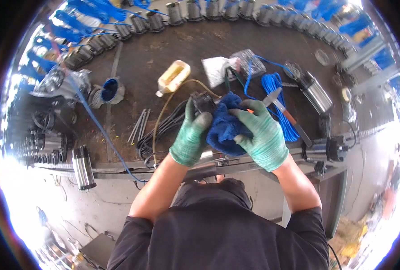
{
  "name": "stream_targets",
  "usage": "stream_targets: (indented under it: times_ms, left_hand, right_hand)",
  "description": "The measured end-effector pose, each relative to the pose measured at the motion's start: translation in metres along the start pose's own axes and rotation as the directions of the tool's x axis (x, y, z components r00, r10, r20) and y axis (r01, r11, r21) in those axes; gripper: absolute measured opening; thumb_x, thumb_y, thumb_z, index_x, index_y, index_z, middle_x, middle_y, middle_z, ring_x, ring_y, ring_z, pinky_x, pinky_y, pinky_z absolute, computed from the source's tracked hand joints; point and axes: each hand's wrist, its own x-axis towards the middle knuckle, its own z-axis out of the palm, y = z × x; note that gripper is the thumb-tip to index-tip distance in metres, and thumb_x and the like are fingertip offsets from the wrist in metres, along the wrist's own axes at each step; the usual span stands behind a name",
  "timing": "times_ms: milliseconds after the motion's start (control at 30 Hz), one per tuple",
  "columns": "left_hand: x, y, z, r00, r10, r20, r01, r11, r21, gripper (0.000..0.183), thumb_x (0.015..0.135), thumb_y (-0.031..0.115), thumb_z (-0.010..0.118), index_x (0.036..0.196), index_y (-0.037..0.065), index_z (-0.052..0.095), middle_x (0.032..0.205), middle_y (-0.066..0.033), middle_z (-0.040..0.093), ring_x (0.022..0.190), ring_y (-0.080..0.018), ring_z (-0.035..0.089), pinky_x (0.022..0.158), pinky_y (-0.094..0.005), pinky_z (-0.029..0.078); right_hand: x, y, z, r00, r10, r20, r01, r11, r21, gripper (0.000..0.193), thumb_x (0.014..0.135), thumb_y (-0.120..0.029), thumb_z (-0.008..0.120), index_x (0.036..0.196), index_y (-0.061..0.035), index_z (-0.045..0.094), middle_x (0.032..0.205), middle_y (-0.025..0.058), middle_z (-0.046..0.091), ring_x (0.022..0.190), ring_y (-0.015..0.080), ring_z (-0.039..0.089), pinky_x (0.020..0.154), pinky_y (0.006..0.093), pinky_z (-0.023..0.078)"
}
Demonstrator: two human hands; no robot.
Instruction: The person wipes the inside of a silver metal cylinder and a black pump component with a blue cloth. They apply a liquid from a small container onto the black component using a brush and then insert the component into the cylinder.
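Left hand (pixel 188 138) gripping a dark part (pixel 203 103), right hand (pixel 265 137) clutching a bunched blue cloth (pixel 223 128) just beside it, coiled blue cable (pixel 272 83) near the right.

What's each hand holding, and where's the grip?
Left hand: a dark part, by its near left side. Right hand: a bunched blue cloth, by its right side.

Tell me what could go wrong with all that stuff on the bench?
The hammer lies beside the right hand, which grips the blue cloth, so a careless sweep might knock it. The bottle of yellowish liquid seems to lie on its side, so it could leak if its cap is loose; I can't tell that. The shiny metal cylinder is at the front edge and might fall if bumped.
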Motion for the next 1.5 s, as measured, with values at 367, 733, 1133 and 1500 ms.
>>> stream_targets:
  times_ms: [367, 733, 1133, 1500]
  left_hand:
    - [-0.085, 0.028, 0.014, 0.945, 0.317, -0.074, -0.258, 0.868, 0.424, 0.144, 0.066, 0.023, 0.100, 0.168, 0.009, 0.001, 0.157, -0.0143, 0.040, 0.142, -0.0263, 0.044, 0.125, -0.0435, 0.032]
    - [-0.114, 0.078, -0.013, 0.705, 0.501, 0.502, -0.536, -0.087, 0.840, 0.117, 0.048, 0.029, 0.098, 0.154, 0.020, 0.051, 0.156, -0.0364, 0.030, 0.135, -0.0565, 0.043, 0.112, -0.0593, 0.043]
    - [-0.148, 0.050, -0.040, 0.881, 0.395, 0.260, -0.464, 0.617, 0.636, 0.150, 0.044, 0.032, 0.107, 0.166, 0.017, 0.020, 0.167, -0.0238, 0.022, 0.150, -0.0428, 0.037, 0.121, -0.0559, 0.037]
    - [-0.158, 0.069, -0.027, 0.949, 0.255, 0.187, -0.277, 0.956, 0.100, 0.163, 0.050, 0.031, 0.107, 0.169, 0.013, -0.003, 0.169, -0.0187, 0.025, 0.151, -0.0374, 0.040, 0.124, -0.0551, 0.037]
  right_hand:
    - [-0.012, -0.032, 0.029, 0.998, 0.050, 0.032, -0.055, 0.976, 0.210, 0.039, 0.090, -0.013, 0.076, 0.122, 0.0041, 0.064, 0.115, 0.0197, 0.067, 0.107, 0.0338, 0.066, 0.100, 0.0399, 0.050]
    - [0.066, -0.104, 0.018, 0.918, 0.090, 0.385, -0.198, 0.947, 0.252, 0.031, 0.103, -0.022, 0.061, 0.116, 0.0041, 0.072, 0.093, 0.0188, 0.076, 0.083, 0.0155, 0.067, 0.081, 0.0353, 0.055]
    - [0.105, -0.093, -0.038, 0.966, -0.240, 0.097, 0.241, 0.971, -0.003, 0.045, 0.096, -0.005, 0.059, 0.140, -0.0116, 0.060, 0.130, 0.0080, 0.069, 0.123, 0.0188, 0.064, 0.115, 0.0350, 0.046]
    - [0.061, -0.125, 0.048, 0.833, -0.468, 0.294, 0.380, 0.871, 0.311, 0.049, 0.098, -0.049, 0.065, 0.124, -0.0077, 0.070, 0.120, 0.0137, 0.063, 0.113, 0.0313, 0.064, 0.104, 0.0431, 0.048]
